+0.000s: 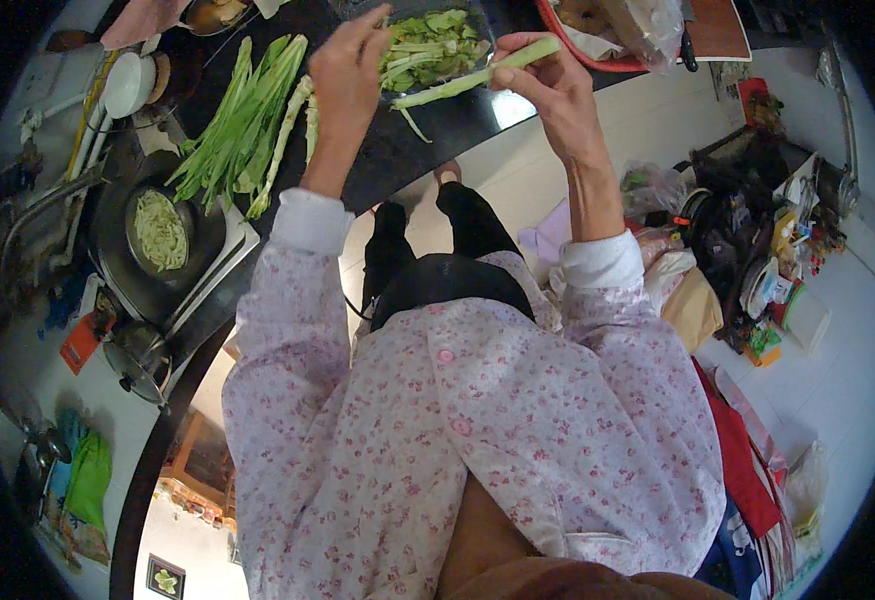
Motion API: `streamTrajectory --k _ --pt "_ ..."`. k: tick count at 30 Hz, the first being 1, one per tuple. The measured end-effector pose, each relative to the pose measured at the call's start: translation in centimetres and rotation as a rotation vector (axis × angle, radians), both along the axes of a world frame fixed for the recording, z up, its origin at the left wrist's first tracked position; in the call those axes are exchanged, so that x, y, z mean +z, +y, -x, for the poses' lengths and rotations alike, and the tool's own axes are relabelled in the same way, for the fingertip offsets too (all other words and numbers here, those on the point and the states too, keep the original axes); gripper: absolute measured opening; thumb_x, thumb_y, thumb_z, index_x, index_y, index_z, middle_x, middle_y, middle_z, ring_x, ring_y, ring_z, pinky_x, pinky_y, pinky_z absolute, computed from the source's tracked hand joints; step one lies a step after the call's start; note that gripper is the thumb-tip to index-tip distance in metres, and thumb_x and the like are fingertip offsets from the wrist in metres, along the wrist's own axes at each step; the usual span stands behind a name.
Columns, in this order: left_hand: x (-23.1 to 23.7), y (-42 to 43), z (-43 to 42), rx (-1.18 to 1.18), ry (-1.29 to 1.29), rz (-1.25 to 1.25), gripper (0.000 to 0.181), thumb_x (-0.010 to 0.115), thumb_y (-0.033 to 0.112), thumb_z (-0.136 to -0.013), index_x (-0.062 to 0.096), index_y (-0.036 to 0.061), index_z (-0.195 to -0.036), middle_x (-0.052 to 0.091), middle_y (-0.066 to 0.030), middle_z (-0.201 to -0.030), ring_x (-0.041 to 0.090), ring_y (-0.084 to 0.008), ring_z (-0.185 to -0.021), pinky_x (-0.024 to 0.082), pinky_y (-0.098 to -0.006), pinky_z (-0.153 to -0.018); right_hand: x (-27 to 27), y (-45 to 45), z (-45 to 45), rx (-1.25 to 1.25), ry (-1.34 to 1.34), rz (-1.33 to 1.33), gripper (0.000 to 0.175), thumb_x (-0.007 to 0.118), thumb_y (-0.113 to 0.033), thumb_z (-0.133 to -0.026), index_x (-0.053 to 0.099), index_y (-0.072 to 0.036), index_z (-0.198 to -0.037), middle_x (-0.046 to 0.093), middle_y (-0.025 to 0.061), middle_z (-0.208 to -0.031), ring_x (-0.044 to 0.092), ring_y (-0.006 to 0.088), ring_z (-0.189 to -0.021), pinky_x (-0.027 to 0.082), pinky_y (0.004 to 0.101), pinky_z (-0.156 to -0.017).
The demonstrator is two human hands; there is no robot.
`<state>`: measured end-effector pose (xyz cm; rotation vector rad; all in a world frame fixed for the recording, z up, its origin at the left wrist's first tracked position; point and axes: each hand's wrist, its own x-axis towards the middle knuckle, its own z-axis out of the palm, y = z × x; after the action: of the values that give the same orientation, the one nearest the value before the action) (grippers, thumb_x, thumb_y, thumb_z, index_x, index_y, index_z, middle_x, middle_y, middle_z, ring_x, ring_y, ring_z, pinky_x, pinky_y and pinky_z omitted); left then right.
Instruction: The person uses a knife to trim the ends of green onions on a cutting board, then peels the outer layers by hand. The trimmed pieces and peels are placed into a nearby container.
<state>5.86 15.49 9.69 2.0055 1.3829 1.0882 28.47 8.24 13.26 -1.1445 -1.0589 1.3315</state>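
My right hand (pixel 550 82) grips a long green vegetable stem (pixel 475 79) near its thick upper end, and the other end points left and down over the dark counter. My left hand (pixel 351 75) is raised above the counter with its fingers apart; nothing shows in it. Behind and between the hands lies a heap of green leaves and peelings (pixel 433 45) in a clear tray. A thin strip of peel (pixel 416 126) lies below the stem. Left of my left hand are a bunch of long green stalks (pixel 246 127) and pale knobbly stems (pixel 283 142).
On the left, a bowl of sliced green vegetable (pixel 159 229) sits in a dark pan on the stove. A glass pot lid (pixel 137 367) stands near it. A red-rimmed basket (pixel 595 64) and a black-handled tool (pixel 688 54) are at the upper right. Bags and containers crowd the right side.
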Motion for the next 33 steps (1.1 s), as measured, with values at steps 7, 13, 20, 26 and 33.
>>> streamTrajectory --k 7,13,20,26,33 --pt "-2.1 0.2 -1.1 -0.163 0.136 -0.096 0.023 0.064 0.015 -0.089 0.070 0.0103 -0.111 0.065 -0.0118 -0.108 0.063 -0.0283 -0.095 0.050 -0.0355 -0.084 -0.5 0.9 -0.7 0.066 -0.003 0.036 0.028 0.065 -0.012 -0.092 0.056 0.001 -0.115 0.064 0.0088 -0.100 0.063 0.0153 -0.087 0.053 0.0287 -0.082" --pt "3.0 -1.0 -0.9 -0.443 -0.358 0.534 0.025 0.064 0.014 -0.090 0.069 0.0046 -0.113 0.069 -0.0113 -0.099 0.065 -0.0197 -0.090 0.050 -0.0306 -0.082 0.6 1.4 -1.1 0.168 -0.002 0.018 0.030 0.066 -0.014 -0.091 0.056 0.001 -0.116 0.063 0.0081 -0.100 0.063 0.0148 -0.086 0.052 0.0283 -0.082" --pt "4.9 -2.4 -2.1 -0.445 -0.183 0.139 0.022 0.066 0.018 -0.088 0.070 0.0066 -0.106 0.066 -0.0100 -0.084 0.064 -0.0237 -0.072 0.049 -0.0329 -0.065 1.7 1.4 0.4 0.205 0.081 0.014 0.031 0.068 -0.011 -0.089 0.057 0.001 -0.114 0.063 0.0078 -0.098 0.064 0.0152 -0.086 0.052 0.0282 -0.080" --pt "5.4 -3.5 -2.3 -0.356 -0.119 0.055 0.020 0.064 0.015 -0.087 0.070 0.0084 -0.104 0.063 -0.0120 -0.083 0.062 -0.0306 -0.074 0.049 -0.0367 -0.065 1.6 1.0 1.0 0.142 0.092 0.083 0.030 0.068 -0.010 -0.088 0.057 0.002 -0.113 0.063 0.0080 -0.097 0.064 0.0155 -0.084 0.051 0.0279 -0.079" --pt "6.4 -4.3 -2.6 -0.315 -0.030 0.011 0.012 0.066 0.012 -0.084 0.068 0.0079 -0.096 0.063 -0.0092 -0.081 0.064 -0.0279 -0.074 0.051 -0.0342 -0.064 1.5 0.9 1.5 0.174 0.061 0.051 0.031 0.066 -0.010 -0.090 0.057 0.003 -0.117 0.064 0.0072 -0.097 0.062 0.0138 -0.084 0.050 0.0270 -0.079"
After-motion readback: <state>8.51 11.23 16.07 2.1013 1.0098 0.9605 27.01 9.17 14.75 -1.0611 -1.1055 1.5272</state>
